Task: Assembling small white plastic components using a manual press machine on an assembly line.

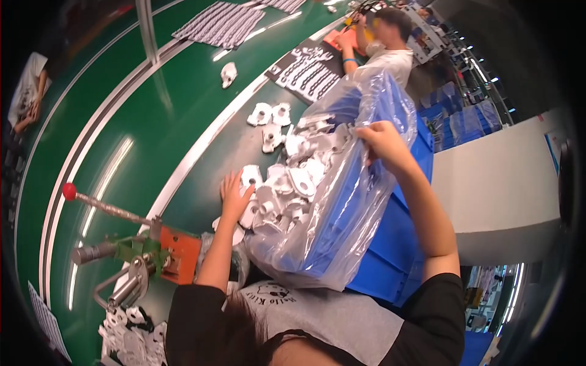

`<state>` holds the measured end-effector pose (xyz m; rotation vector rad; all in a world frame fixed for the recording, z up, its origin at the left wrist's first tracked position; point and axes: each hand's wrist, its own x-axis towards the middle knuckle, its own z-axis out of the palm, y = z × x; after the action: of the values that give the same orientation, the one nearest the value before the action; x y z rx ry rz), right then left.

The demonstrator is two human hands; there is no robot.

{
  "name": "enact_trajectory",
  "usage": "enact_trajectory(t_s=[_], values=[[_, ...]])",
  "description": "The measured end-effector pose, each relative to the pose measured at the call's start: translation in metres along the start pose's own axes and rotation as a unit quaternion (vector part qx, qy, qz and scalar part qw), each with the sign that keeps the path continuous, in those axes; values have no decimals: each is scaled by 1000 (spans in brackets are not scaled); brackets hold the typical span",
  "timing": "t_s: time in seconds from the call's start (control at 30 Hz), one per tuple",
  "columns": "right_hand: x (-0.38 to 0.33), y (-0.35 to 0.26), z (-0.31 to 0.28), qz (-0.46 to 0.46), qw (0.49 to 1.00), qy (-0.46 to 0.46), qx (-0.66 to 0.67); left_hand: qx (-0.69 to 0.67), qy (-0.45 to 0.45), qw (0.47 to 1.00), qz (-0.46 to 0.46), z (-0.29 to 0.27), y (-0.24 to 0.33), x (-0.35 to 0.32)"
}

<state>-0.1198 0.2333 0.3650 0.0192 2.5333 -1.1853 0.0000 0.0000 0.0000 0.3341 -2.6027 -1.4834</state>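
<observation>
My right hand (386,145) is closed on the upper edge of a clear plastic bag (360,226). The bag lines a blue crate (390,247) and spreads out toward the bench. A heap of white molded plastic parts (302,180) spills from the bag's mouth onto the bench top. On the heap's left side my left hand (234,195) lies with its fingers stretched apart, against a white part (251,176) that has a round hole. Further along the bench a few loose white parts (270,125) lie together.
An orange and green hand press (165,253) with a red-knobbed lever stands at left. More white parts (131,335) are piled below it. Beyond runs a green conveyor belt (128,158) carrying filled trays (220,24). A co-worker (390,58) works at the far end beside a black tray (308,70).
</observation>
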Motion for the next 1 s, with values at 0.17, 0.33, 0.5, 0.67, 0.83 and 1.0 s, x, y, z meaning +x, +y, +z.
enact_trajectory(t_s=[0.17,0.33,0.5,0.67,0.83,1.0], values=[[-2,1,-3,15,1000,-22,-1,40,-16,999,-26,10,11,3],[25,-19,22,-39,999,-36,4,0,-45,999,-26,20,-18,20],[53,-63,56,-38,998,-50,4,30,-62,997,-28,27,-37,29],[56,-57,50,-49,997,-49,-38,-23,48,998,-26,7,-32,22],[37,-59,51,-13,997,-41,-58,-265,114,955,-75,-16,-50,13],[47,-53,57,-58,991,9,-118,-343,124,930,-37,-36,-64,36]])
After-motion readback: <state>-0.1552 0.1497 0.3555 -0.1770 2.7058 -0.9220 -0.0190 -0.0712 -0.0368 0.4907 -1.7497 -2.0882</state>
